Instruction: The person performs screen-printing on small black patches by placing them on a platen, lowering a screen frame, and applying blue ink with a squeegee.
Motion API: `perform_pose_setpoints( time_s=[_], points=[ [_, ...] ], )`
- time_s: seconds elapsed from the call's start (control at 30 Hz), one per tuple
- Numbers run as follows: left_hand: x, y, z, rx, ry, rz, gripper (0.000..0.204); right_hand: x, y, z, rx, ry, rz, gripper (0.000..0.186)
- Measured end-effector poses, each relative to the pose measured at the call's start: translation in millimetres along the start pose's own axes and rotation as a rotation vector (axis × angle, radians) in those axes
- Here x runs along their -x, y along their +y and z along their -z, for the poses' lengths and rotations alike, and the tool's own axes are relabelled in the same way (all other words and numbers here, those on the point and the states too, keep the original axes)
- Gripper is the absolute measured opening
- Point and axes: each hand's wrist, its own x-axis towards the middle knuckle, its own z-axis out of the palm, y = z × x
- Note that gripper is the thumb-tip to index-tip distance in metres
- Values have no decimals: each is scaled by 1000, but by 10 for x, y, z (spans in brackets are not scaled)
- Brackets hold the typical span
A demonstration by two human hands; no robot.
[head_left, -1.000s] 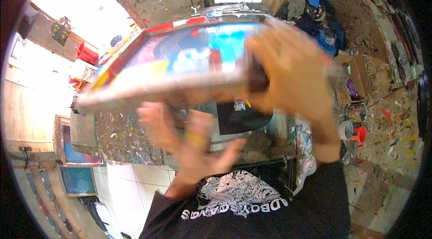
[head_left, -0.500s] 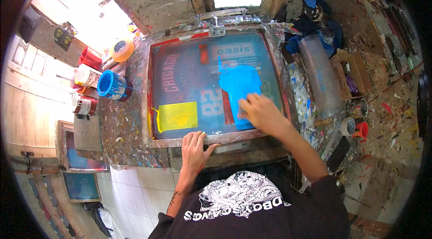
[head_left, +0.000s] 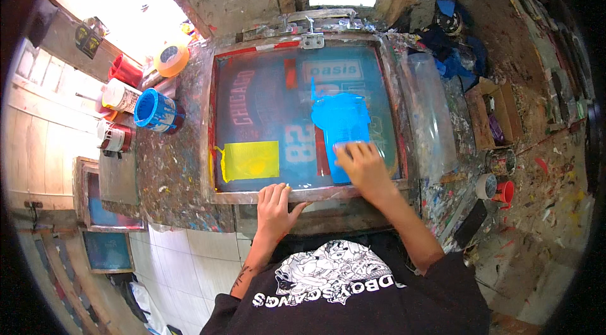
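A wood-framed printing screen (head_left: 249, 101) lies on the bench in front of me, its mesh blue-grey with faint lettering. Thick bright blue ink (head_left: 341, 114) covers a patch right of its middle. My right hand (head_left: 363, 167) is closed at the lower part of this patch, near the frame's front edge. Whatever its fingers hold is hidden beneath them. At the front left of the mesh is a yellow rectangle (head_left: 251, 160) with a smeared left edge. My left hand (head_left: 275, 205) rests on the screen's front rail, fingers stretched over it and thumb apart, holding nothing.
A metal hinge clamp (head_left: 312, 41) sits at the screen's far rail. On the left stand a blue-smeared tub (head_left: 158, 111), other paint pots (head_left: 115, 135) and a tape roll (head_left: 172, 59). A clear plastic sheet (head_left: 432, 114) and a cardboard box (head_left: 495, 111) lie to the right.
The view has shifted slightly. My right hand stays low on the blue ink, its wrist and forearm turned a little to the left. My left hand remains on the rail.
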Motion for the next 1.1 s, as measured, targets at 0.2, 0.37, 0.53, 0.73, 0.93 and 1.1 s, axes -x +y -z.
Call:
perform_pose_setpoints(
  time_s=[0.2, 0.37, 0.53, 0.73, 0.93, 1.1],
  points=[
    [-2, -20, -30, -35, 22, -45, 53, 415, -461, 376, -46, -155, -81, 30],
    [-65, 35, 145, -20, 38, -33, 52, 375, -647, 727, -53, -152, -200, 70],
    [-575, 339, 881, -47, 59, -75, 49, -50, -477, 1260, 51, -105, -107, 84],
    [-1056, 483, 905, -99, 597, -328, 36, -1044, 148, 1967, 33, 130, 92, 75],
    [-1559, -96, -778, -121, 183, -85, 50, -1966, 425, 2535, 97, 2, 49, 74],
    [-1115, -391, -596, -4, -51, 82, 39, -2418, 598, 2475, 75, 51, 115, 79]
  ],
)
